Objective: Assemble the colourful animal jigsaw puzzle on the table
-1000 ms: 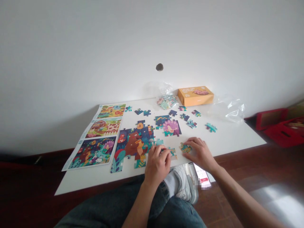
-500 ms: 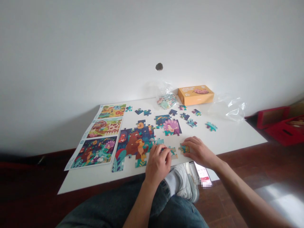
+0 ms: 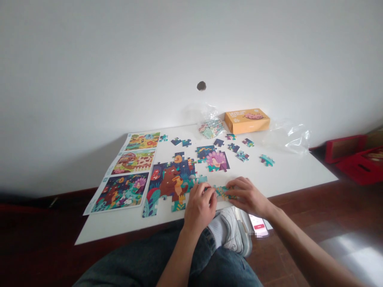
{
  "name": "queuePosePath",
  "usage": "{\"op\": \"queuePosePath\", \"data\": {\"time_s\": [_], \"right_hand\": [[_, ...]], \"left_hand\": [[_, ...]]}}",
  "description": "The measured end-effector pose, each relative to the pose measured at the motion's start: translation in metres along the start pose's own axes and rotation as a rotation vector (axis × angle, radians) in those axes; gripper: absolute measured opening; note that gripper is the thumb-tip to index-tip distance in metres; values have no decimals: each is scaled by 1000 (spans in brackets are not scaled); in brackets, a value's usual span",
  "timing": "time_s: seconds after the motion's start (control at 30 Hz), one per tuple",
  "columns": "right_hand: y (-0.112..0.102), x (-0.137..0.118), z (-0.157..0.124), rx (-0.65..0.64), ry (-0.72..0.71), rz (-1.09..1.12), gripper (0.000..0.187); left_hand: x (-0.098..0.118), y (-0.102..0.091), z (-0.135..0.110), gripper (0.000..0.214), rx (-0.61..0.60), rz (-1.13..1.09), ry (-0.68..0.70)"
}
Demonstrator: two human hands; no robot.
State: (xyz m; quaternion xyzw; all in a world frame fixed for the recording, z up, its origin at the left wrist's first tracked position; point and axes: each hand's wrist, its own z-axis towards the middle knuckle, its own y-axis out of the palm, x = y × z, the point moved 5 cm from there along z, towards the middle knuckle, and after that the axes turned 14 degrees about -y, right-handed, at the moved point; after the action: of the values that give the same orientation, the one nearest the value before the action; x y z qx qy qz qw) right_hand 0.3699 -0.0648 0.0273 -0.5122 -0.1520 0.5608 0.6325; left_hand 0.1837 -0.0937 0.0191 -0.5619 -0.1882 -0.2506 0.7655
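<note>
My right hand (image 3: 249,196) has its fingers closed on a teal and yellow puzzle piece (image 3: 230,192), mostly covered by the fingertips. This piece lies right against another teal piece (image 3: 220,193); whether they interlock I cannot tell. My left hand (image 3: 200,202) is curled, its bent fingers down on the puzzle at the lower right of the joined bear section (image 3: 170,179); the part beneath them is hidden. Farther back lies a joined peacock section (image 3: 217,160), apart from the bear section.
Several loose pieces lie behind and to the right, among them a teal piece (image 3: 266,160). A picture sheet (image 3: 119,192) lies at the left. Against the wall are an orange box (image 3: 247,120) and a bag of pieces (image 3: 212,128). A phone (image 3: 258,226) is by the front edge.
My right hand has moved left with its puzzle piece, closing the gap to the neighbouring teal piece. The left hand stays in about the same place.
</note>
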Motion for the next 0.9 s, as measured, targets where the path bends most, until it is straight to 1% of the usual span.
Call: {"op": "queuePosePath", "data": {"time_s": [0.23, 0.3, 0.4, 0.5, 0.7, 0.9], "right_hand": [[3, -3, 0, 19, 32, -38, 21], [4, -4, 0, 20, 31, -44, 21], [5, -5, -1, 34, 31, -53, 22], [5, -6, -2, 41, 32, -59, 22], [5, -4, -4, 35, 35, -60, 23], [6, -4, -6, 13, 61, -72, 22]], "left_hand": [[-1, 0, -1, 15, -6, 35, 2], [-1, 0, -1, 20, -40, 59, 29], [0, 2, -3, 28, -122, 63, 90], [-1, 2, -4, 31, -167, 57, 97], [0, 2, -3, 34, -170, 69, 98], [-1, 2, -3, 33, -161, 63, 102]]}}
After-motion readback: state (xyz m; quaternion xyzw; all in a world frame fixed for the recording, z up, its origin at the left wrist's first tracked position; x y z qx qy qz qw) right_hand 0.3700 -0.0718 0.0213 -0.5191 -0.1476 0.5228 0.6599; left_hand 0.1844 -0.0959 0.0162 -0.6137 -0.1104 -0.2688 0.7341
